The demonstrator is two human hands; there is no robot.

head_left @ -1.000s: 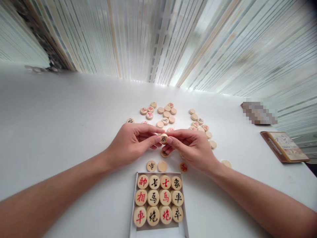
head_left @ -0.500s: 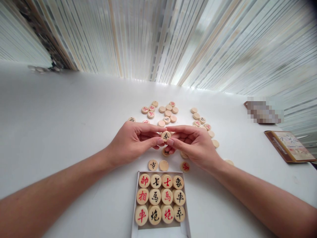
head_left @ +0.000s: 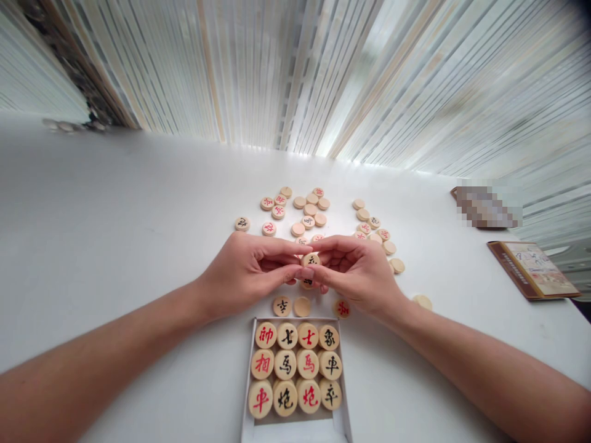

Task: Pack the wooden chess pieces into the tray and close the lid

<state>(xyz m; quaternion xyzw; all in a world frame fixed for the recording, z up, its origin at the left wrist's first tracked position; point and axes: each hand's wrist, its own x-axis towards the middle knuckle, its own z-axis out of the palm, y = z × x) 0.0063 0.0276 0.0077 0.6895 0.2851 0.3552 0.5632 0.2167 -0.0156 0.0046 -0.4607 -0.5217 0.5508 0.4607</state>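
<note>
Between the fingertips of my left hand (head_left: 249, 267) and my right hand (head_left: 362, 267) is a round wooden Chinese chess piece (head_left: 311, 259) with a black character, its lower part covered by a thumb. Both hands are closed in a pinch on it, above the table. Just under my fingers another piece is partly hidden. Nearer to me stands a white box (head_left: 340, 424), its rows of pieces topped with red and black characters. Beyond its far edge lie a black-marked piece (head_left: 281, 306), a blank one (head_left: 302, 306) and a red-marked one (head_left: 341, 308).
Many more pieces lie scattered past my hands, some character side up, some blank, such as a black-marked piece (head_left: 242, 224) at left. A brown illustrated box (head_left: 533, 271) lies at right, with a blurred-out object (head_left: 487, 208) behind it. A string curtain (head_left: 258, 74) borders the table's far side.
Both hands still hold the chess piece. My thumb now covers the lower part of its face, which showed fully before. The whole view has shifted slightly.
</note>
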